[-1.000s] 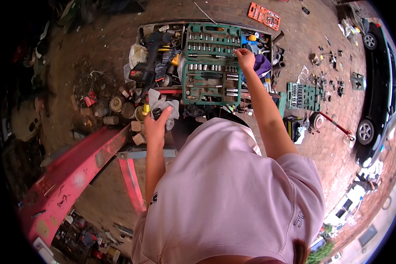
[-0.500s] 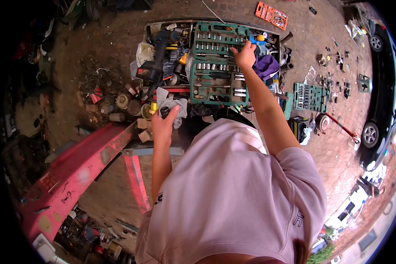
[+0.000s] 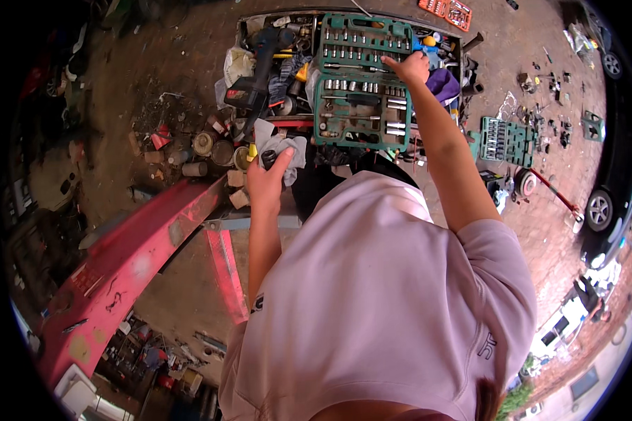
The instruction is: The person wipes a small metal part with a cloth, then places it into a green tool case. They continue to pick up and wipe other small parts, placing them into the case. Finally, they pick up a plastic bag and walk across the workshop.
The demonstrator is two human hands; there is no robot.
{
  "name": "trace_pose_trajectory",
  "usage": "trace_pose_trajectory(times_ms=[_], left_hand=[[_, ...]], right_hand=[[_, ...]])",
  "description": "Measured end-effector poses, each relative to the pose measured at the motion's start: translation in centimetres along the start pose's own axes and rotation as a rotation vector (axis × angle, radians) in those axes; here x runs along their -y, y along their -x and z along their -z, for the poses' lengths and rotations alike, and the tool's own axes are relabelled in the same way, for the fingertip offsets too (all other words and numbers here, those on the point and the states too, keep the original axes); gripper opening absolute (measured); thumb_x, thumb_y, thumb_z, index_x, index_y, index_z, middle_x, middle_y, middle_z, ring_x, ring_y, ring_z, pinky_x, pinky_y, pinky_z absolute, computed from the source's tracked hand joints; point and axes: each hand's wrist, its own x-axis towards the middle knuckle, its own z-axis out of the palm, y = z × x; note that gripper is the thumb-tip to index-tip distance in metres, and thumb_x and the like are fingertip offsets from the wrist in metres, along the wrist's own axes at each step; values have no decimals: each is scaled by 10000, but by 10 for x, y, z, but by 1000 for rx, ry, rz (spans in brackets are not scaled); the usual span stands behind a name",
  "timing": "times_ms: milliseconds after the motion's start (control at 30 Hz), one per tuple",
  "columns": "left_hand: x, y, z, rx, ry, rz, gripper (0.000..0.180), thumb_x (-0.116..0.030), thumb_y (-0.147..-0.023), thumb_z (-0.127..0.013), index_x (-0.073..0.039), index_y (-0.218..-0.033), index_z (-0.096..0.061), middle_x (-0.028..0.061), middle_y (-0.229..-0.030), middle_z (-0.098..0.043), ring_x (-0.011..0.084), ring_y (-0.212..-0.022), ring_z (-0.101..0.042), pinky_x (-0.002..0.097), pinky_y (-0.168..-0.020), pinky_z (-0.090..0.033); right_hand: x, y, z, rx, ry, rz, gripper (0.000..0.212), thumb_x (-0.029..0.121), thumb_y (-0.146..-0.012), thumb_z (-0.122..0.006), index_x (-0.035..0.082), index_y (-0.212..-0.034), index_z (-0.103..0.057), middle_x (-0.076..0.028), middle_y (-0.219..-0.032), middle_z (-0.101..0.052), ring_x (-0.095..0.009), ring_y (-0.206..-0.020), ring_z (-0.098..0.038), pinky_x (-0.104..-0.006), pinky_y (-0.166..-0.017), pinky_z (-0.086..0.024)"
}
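Brown brick paving (image 3: 516, 42) spreads beneath a scuffed red metal beam (image 3: 147, 245) at the left; past it, the left hand (image 3: 265, 184) has its grip wrapped around a crumpled grey cloth (image 3: 296, 151) and a small black object (image 3: 269, 159). Next lies an open green plastic case (image 3: 354, 76) of silver metal sockets (image 3: 351, 85), the right hand (image 3: 410, 67) at its right edge, thumb spread, whether pinching anything I cannot tell, near a purple cloth (image 3: 443, 85)

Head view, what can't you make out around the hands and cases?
Head view:
Dark object by grey cloth: kind unclear, partly hidden by left hand.
Right hand: anything held, too small to tell.
Green socket case: right edge partly behind that hand.
Orange case: cropped by top edge.
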Motion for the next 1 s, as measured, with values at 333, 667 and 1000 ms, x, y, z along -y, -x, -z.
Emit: trace_pose_trajectory(times_ms=[333, 667, 1000], left_hand=[[3, -3, 8, -41, 4, 24, 296, -95, -770, -697, 14, -1020, -583, 48, -928, -621, 123, -807, -584, 264, -718, -463], [-5, -14, -9, 37, -29, 23, 271, -118, -768, -704, -5, -996, -609, 30, -906, -627, 105, -780, -581, 243, -698, -454], [-5, -6, -15, 72, 34, 21, 264, -108, -775, -695, -5, -1001, -604, 25, -906, -630, 103, -778, -587, 249, -675, -466]], right_hand=[[-76, 9, 0, 358, -1101, -183, 556, 424, -847, -566, -40, -1145, -494, -121, -1021, -588, -186, -844, -573, -282, -713, -469], [-74, 155, 76, 1027, -2304, -316, 699, 505, -941, -212, -67, -1339, -275, -221, -1344, -388, -326, -1252, -381, -464, -1052, -288], [-73, 172, 76, 915, -2043, -213, 394, 130, -935, -348, -80, -1268, -348, -229, -1298, -416, -322, -1208, -433, -381, -1017, -379]])
